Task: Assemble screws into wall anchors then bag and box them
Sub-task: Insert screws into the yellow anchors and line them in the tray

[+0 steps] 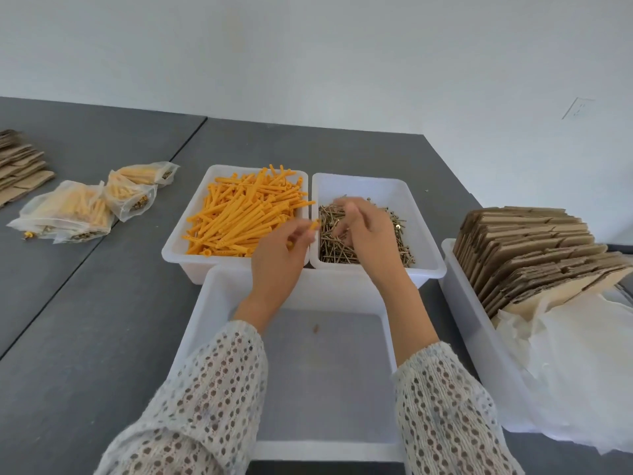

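Observation:
A white bin [191,214] holds a heap of orange wall anchors [239,214]. Right beside it a second white bin [411,200] holds brass screws [400,245]. My left hand [277,258] holds one orange anchor [313,224] over the gap between the two bins. My right hand [363,231] reaches down into the screw pile with curled fingers; whether it grips a screw is hidden. A larger white bin [212,320] sits in front under my forearms, with only a small brown speck [315,328] on its floor.
Several filled clear bags [68,210] of anchors and screws lie on the grey table at left. Flat cardboard pieces [20,166] lie at the far left. A white bin [479,341] at right holds flattened cardboard boxes [531,248] and clear bags [582,365].

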`<state>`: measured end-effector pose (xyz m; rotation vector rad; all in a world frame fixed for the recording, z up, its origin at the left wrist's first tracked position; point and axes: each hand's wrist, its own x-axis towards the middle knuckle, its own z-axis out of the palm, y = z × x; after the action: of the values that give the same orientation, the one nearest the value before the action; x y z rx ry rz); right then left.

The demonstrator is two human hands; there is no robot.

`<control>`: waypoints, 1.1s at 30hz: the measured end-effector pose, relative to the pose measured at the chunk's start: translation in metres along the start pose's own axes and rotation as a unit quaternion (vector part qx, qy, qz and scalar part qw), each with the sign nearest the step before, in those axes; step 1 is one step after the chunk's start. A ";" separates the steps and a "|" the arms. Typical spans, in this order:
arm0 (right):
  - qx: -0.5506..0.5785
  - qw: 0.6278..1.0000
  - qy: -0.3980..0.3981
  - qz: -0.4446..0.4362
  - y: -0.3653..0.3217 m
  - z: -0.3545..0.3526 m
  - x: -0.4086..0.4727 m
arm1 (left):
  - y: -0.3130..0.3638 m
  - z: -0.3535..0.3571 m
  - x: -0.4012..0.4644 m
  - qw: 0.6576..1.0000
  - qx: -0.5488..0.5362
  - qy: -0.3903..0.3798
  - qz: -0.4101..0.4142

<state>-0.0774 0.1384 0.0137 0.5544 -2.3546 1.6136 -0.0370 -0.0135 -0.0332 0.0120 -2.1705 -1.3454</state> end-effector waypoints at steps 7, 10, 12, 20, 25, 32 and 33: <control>0.024 0.979 0.083 0.183 0.041 -0.011 0.008 | 0.056 -0.009 0.005 0.924 -0.170 -0.339 -0.039; 0.136 0.957 0.127 0.222 0.045 -0.017 0.012 | 0.054 -0.002 -0.005 0.844 -0.075 -0.520 -0.109; 0.166 0.949 0.135 0.232 0.047 -0.019 0.013 | 0.048 0.010 -0.017 0.814 -0.002 -0.566 -0.134; 0.067 0.974 0.110 0.187 0.048 -0.009 0.011 | 0.042 0.071 -0.049 0.743 0.501 -0.427 0.123; 0.062 0.979 0.066 0.181 0.049 -0.010 0.011 | 0.043 0.080 -0.055 0.721 0.539 -0.383 0.209; 0.003 0.981 0.015 0.194 0.056 -0.008 0.016 | 0.036 0.078 -0.049 0.769 0.489 -0.338 0.234; -0.019 0.981 0.021 0.192 0.058 -0.007 0.017 | 0.037 0.074 -0.044 0.793 0.466 -0.316 0.232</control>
<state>-0.1182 0.1608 -0.0255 0.0540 -2.5703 1.7009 -0.0255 0.0786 -0.0475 -0.6246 -2.8969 0.1329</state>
